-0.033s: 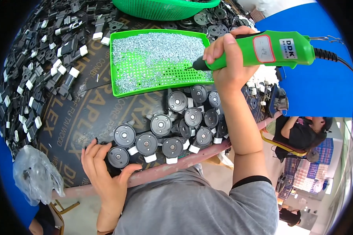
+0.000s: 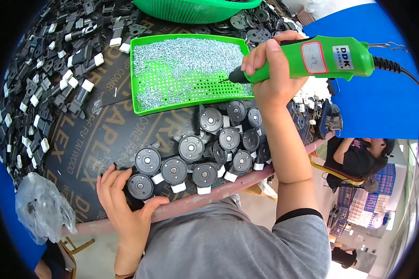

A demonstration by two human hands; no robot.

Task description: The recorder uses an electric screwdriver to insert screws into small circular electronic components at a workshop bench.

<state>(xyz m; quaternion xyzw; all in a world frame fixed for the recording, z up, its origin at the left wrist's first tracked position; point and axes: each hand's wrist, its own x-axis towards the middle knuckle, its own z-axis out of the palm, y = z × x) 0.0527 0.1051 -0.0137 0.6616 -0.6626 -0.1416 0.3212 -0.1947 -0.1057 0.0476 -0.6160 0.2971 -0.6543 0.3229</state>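
My right hand [image 2: 275, 69] is wrapped round a green electric screwdriver [image 2: 291, 60], its dark nose and thin bit pointing left. The bit tip hovers over the bare, perforated patch of a green tray [image 2: 134, 81] heaped with small silver screws [image 2: 186, 51]. At the table's near edge, my left hand [image 2: 125, 204] curls about a round black plastic part [image 2: 140, 187], fingers on its left side and thumb below it. Beside that one, several similar round parts [image 2: 191, 148] with white tabs stand close together, running right towards my right forearm.
Loose black parts with white ends [image 2: 74, 83] are piled at the left. A green basket [image 2: 195, 11] stands behind the tray, with black discs [image 2: 253, 35] next to it. A clear plastic bag [image 2: 42, 207] lies at the near left corner. The screwdriver's cord [image 2: 388, 65] runs right.
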